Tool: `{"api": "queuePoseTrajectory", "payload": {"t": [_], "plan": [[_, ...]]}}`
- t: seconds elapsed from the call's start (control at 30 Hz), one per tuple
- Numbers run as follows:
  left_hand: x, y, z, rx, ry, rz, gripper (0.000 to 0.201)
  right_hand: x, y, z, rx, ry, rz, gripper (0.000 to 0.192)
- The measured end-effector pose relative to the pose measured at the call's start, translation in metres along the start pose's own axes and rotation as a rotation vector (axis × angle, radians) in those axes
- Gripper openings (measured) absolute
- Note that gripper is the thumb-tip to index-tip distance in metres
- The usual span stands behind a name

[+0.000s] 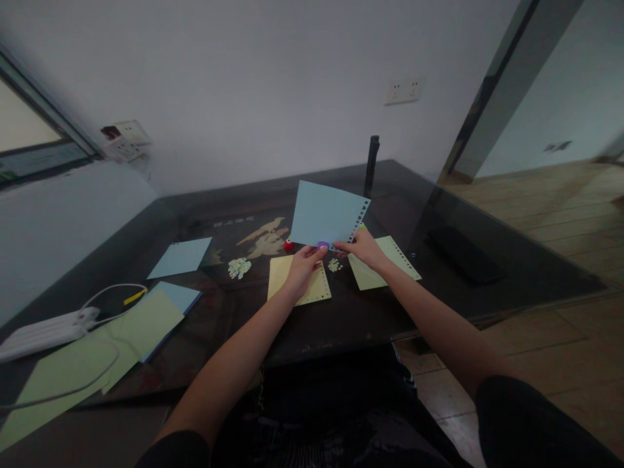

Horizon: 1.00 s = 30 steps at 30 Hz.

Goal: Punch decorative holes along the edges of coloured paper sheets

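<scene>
A light blue sheet of paper (326,211) is raised above the table, with a row of punched holes down its right edge. At its lower edge, my left hand (305,263) is closed on a small purple paper punch (322,245). My right hand (363,248) pinches the lower right corner of the sheet. Under my left hand lies a yellow sheet (280,276) with holes along its right edge. Another punched yellow sheet (368,276) rests below my right hand. A small red object (289,246) sits just left of the blue sheet, partly covered.
Paper bits form a larger pile (238,268) and a smaller pile (335,265). On the left are a blue sheet (180,257), stacked yellow sheets (151,322) and a white power strip (43,335) with cables. A black upright object (372,166) stands behind; a dark flat object (465,255) lies right.
</scene>
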State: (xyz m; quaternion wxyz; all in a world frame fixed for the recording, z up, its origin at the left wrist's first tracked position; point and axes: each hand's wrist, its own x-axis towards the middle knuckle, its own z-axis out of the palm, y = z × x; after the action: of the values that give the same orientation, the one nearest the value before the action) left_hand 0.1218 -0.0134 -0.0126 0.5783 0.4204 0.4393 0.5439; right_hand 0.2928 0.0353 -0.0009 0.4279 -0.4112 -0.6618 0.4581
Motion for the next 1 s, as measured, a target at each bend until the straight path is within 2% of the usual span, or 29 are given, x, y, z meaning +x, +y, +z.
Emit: {"api": "queuePoseTrajectory", "payload": {"t": [0.23,1.0], "plan": [[0.0021,-0.0032,-0.0013,-0.002,-0.025,0.047,0.033,0.001,-0.0001,-0.001,-0.027,-0.009,0.003,0.024],[0.0002,0.002,0.0032,-0.045,-0.003,0.067,0.029,-0.0017,-0.0041,-0.001,-0.039,-0.022,-0.028,0.025]]}}
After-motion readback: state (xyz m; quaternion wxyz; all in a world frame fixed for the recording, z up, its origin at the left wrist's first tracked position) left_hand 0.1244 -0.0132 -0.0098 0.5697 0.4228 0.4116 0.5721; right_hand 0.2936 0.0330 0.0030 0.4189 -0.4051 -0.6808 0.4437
